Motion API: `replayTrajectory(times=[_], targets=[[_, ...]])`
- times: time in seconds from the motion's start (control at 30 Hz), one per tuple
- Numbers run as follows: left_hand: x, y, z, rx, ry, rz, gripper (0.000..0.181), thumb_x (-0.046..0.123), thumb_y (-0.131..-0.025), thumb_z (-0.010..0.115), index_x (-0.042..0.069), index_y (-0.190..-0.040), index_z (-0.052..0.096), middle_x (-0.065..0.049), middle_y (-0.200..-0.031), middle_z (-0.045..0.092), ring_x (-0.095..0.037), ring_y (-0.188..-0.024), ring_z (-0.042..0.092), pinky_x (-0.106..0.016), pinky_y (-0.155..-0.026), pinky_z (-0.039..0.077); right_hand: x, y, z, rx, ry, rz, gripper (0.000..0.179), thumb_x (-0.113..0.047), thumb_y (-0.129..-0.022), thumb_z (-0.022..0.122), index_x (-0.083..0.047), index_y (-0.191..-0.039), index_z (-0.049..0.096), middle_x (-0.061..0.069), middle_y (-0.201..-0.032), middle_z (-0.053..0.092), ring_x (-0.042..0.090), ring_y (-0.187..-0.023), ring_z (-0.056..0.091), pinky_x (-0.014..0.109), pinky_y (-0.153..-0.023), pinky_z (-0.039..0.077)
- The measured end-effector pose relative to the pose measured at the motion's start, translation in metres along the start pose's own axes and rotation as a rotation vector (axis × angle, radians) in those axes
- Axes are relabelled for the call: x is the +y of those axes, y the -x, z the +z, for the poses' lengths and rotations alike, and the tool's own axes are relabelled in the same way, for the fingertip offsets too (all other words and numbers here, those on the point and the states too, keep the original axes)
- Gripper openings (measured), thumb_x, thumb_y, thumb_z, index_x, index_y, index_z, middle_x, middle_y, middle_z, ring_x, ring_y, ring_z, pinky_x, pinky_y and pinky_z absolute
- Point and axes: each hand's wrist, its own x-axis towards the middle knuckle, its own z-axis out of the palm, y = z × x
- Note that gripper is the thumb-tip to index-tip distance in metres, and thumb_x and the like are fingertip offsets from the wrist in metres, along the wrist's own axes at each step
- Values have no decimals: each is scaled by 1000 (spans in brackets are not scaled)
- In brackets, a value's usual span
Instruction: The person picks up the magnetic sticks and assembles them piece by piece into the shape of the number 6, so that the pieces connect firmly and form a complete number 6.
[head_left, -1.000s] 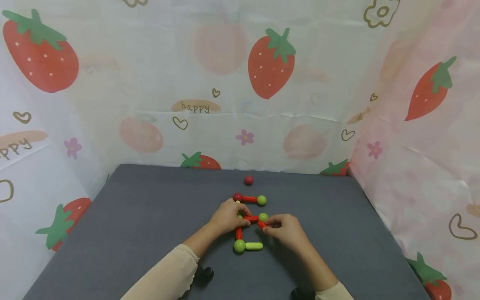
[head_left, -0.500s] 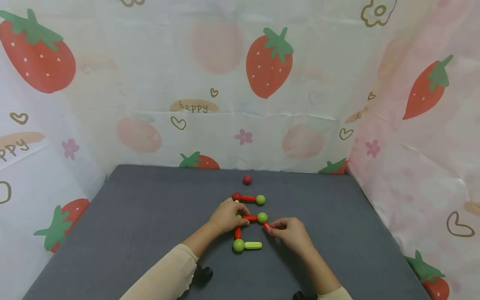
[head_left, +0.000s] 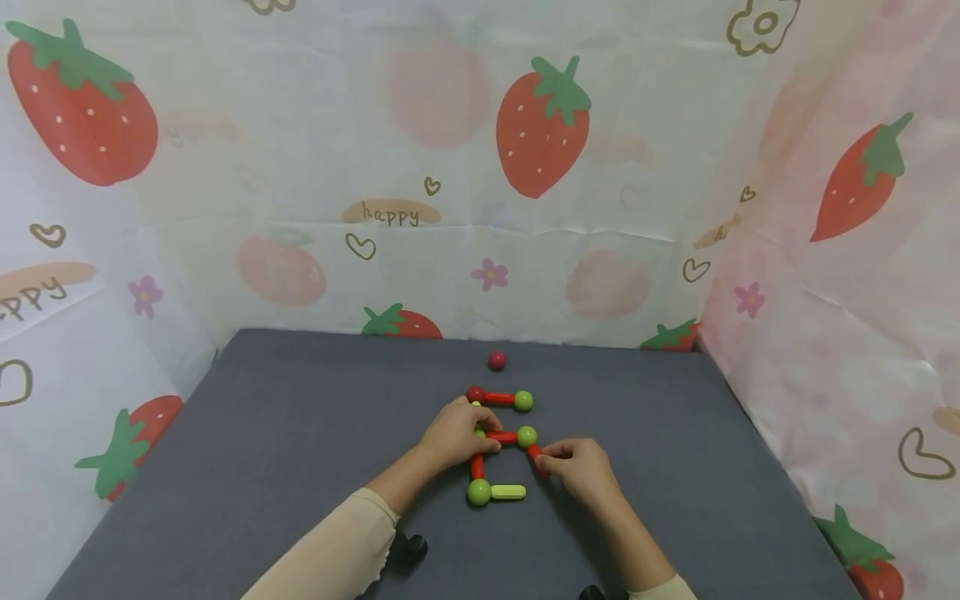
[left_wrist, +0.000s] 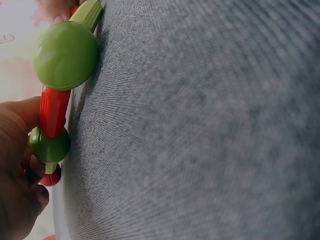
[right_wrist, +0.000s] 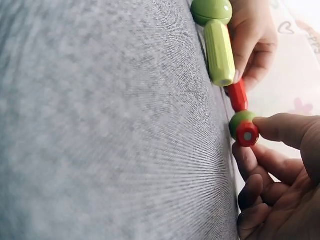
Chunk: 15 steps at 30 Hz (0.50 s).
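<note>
Magnetic sticks and balls form a branching figure on the dark table. My left hand (head_left: 452, 433) grips the middle green ball (left_wrist: 50, 145), thumb against the red stick (left_wrist: 54, 112) leading to the near green ball (head_left: 479, 492). Another red stick (head_left: 504, 437) runs right to a green ball (head_left: 527, 436). My right hand (head_left: 585, 468) pinches a red stick (head_left: 536, 458) between thumb and fingers. Its far end meets that right-hand ball, and it slants toward me; its bare metal tip (right_wrist: 247, 135) faces the right wrist camera. A yellow-green stick (head_left: 508, 492) points right from the near ball.
At the figure's far end, a red ball (head_left: 476, 394) joins a red stick (head_left: 498, 399) and a green ball (head_left: 523, 401). Behind them lies a loose red ball (head_left: 497, 361). A strawberry-print cloth (head_left: 637, 200) hangs around the grey tabletop (head_left: 322, 392).
My right hand has shifted slightly right and toward me, swinging the red stick's near end outward while its far end stays at the green ball. The left hand keeps its place.
</note>
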Motion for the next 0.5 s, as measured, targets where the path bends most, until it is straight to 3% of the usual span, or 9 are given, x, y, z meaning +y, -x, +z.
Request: replayTrajectory(times=[0.5], targets=[[-1,0,2,14,-8,17,18,37,-83,86,30,-98,79,17,-85,66,-11,-88,50,-30,-78,45,0,-3,2,-13,-10,9,20,-31,-84,83,-12,-89,82,-2,-88,74,15,-75,58,31,-64,45]])
